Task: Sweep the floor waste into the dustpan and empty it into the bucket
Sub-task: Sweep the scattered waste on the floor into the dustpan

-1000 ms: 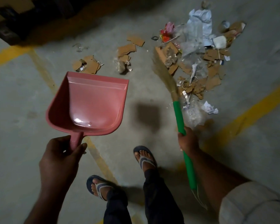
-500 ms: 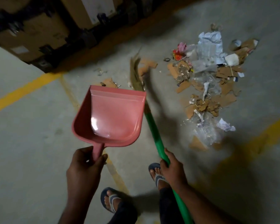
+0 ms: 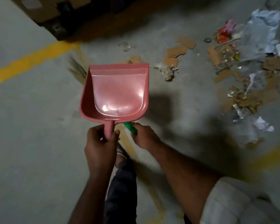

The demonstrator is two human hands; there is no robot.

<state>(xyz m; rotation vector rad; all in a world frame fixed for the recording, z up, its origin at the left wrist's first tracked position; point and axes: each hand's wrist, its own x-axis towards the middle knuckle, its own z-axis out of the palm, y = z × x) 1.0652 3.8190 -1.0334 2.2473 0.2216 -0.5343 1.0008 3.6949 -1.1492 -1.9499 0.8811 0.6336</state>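
A pink dustpan (image 3: 116, 92) hangs above the concrete floor in the middle of the view, almost empty. My left hand (image 3: 100, 147) grips its short handle. My right hand (image 3: 144, 136) grips the green handle of a broom (image 3: 130, 126) just right of it. Most of the broom runs hidden under the pan, and its straw bristles (image 3: 76, 68) stick out at the pan's upper left. The floor waste (image 3: 249, 75) lies to the right: torn cardboard, clear plastic, crumpled paper and a red wrapper. Smaller cardboard scraps (image 3: 174, 55) lie just beyond the pan's lip. No bucket is in view.
Cardboard boxes (image 3: 55, 18) stand at the top left against a dark edge. Yellow painted lines (image 3: 27, 62) cross the floor at left and lower right. My leg and sandalled foot (image 3: 121, 160) are below the hands.
The broom has swung left, from the waste pile to under the dustpan, bristles now at the pan's upper left. My two hands have come close together. The view has shifted left.
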